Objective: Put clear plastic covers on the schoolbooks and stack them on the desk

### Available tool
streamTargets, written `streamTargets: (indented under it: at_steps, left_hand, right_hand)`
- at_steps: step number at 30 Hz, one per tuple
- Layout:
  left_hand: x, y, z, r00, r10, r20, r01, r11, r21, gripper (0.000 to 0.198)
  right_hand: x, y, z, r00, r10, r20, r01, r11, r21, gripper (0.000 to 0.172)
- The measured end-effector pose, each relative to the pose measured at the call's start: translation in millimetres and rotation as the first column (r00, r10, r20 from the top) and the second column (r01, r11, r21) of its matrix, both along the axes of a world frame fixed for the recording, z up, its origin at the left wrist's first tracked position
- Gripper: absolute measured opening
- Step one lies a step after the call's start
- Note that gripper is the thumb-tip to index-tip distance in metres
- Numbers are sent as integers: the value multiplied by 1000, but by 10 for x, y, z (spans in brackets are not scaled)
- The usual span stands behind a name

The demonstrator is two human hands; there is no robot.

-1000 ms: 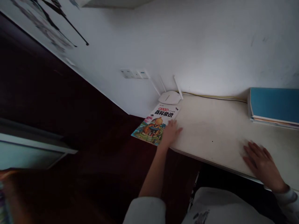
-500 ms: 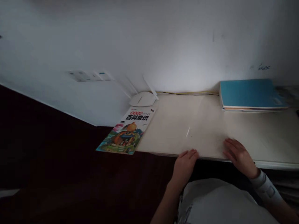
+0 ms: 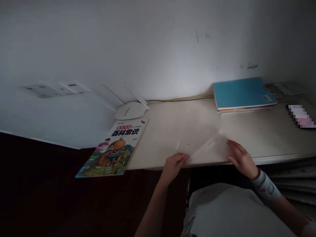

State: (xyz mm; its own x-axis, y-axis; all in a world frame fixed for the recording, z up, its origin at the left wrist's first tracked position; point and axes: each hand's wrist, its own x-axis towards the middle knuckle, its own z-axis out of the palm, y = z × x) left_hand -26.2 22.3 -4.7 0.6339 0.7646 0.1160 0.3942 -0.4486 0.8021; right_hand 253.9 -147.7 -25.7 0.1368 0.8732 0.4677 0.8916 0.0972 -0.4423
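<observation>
A thin see-through sheet (image 3: 206, 144) lies on the pale tabletop (image 3: 163, 131) near its front edge, showing mainly by its glare; its outline is hard to make out. My left hand (image 3: 174, 167) is at the front edge of the table, thumb and fingers pinched on the sheet's near left part. To the right, my right hand (image 3: 241, 160) is held beside the sheet with thumb and fingers apart. Whether its fingertips touch the sheet is unclear.
A colourful book (image 3: 116, 148) juts over the table's left end, in front of a white router (image 3: 130, 110). Stacked books with a blue cover (image 3: 242, 93) sit at the back right. Farther right lies a phone (image 3: 301, 116). Wall sockets (image 3: 51, 90) are at left.
The view has shifted, bringing the phone into sight. My left hand has gone from resting flat at the edge to a pinch, and glare on the sheet now shows between my hands.
</observation>
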Motion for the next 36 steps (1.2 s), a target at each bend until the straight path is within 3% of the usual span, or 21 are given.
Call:
streamTargets:
  at_steps: [1,3,4,6,8,10,11,13,16,20,25,30,33,36]
  left_hand:
    - [-20,4,-1,987,147,72,-140,986,-85,25]
    - [-47,-5,-33,861,451,235,-381,878,-289,24]
    - [-59,-14,-62,756,579,307,-446,798,-406,25]
    - [-93,-38,-136,507,760,407,-468,639,-610,24]
    - [-151,-69,-217,264,848,459,-432,529,-730,21]
    - [-236,-115,-294,72,866,495,-418,477,-773,16]
    - [-285,-145,-329,6,860,510,-418,466,-780,14]
    - [-380,-223,-394,-46,852,521,-418,458,-785,13]
    - [-463,-372,-466,-8,894,449,-383,412,-827,18]
    - [-395,-591,-489,31,928,372,-390,354,-850,21]
    - [-234,-741,-432,225,884,409,-515,465,-721,28]
    - [-241,-636,-391,207,910,360,-523,414,-745,26]
    - [-246,-619,-412,368,888,277,-490,438,-754,25]
    - [-287,-684,-442,520,809,274,-506,550,-664,41]
  right_hand:
    - [-31,9,14,1000,5,0,-5,1000,4,59]
    - [-120,57,41,996,66,62,-64,998,-21,64]
    - [-175,94,51,987,110,115,-105,993,-51,66]
    - [-294,186,58,954,204,220,-179,975,-129,70]
    - [-400,274,49,911,282,302,-230,953,-199,71]
    - [-469,334,34,879,319,354,-246,940,-235,64]
    - [-485,348,28,871,317,375,-241,941,-238,55]
    - [-481,340,29,856,305,417,-232,948,-218,40]
    - [-396,224,84,831,305,465,-259,952,-163,31]
    - [-211,-113,260,843,296,450,-256,955,-148,33]
    - [-78,-512,451,860,276,430,-206,958,-202,30]
    - [-164,-502,448,861,231,453,-161,969,-189,30]
    - [-180,-455,460,863,207,462,-122,971,-208,28]
    - [-83,-557,482,856,206,474,-95,964,-249,29]
